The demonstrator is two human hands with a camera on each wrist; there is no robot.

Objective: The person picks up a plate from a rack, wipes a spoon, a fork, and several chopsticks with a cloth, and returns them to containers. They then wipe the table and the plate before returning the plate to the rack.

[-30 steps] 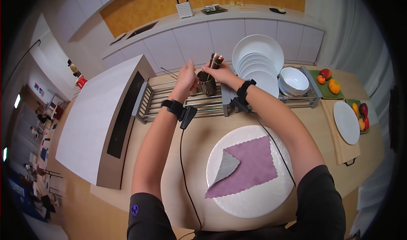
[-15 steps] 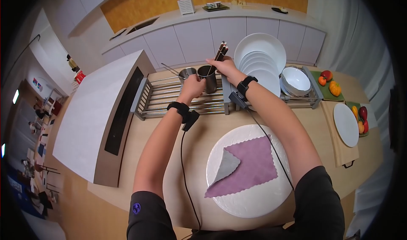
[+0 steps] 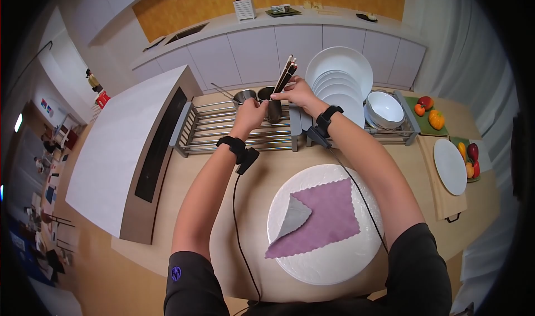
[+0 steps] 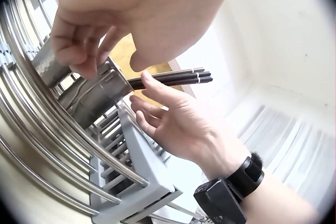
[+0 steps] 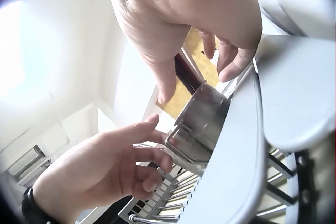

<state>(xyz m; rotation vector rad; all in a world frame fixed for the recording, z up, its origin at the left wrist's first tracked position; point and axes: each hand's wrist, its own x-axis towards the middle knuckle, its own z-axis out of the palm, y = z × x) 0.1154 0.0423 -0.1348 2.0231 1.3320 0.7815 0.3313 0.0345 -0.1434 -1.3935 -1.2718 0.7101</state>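
Several dark chopsticks (image 3: 287, 73) with pale and red ends stand leaning in a metal cup (image 3: 274, 113) on the dish rack (image 3: 234, 137). My right hand (image 3: 302, 96) is at the right of the cup's mouth; its thumb and fingers stand apart around the chopsticks in the right wrist view. On the cup's other side, my left hand (image 3: 251, 117) has loosely bent fingers close to the cup's wire handle (image 5: 181, 148). A second metal cup (image 3: 245, 96), with thin metal utensils (image 3: 224, 90) in it, stands just behind my left hand.
White plates (image 3: 341, 73) and bowls (image 3: 385, 108) stand in the rack's right part. A purple cloth (image 3: 329, 213) with one folded corner lies on a round white board (image 3: 345, 266) in front. Cables from both wrists hang across the table. A white box-like unit (image 3: 122, 160) stands left.
My left hand has come down from above the rack to the cup's left side, uncovering the second cup. My right hand has spread from the chopsticks and moved slightly right and down.
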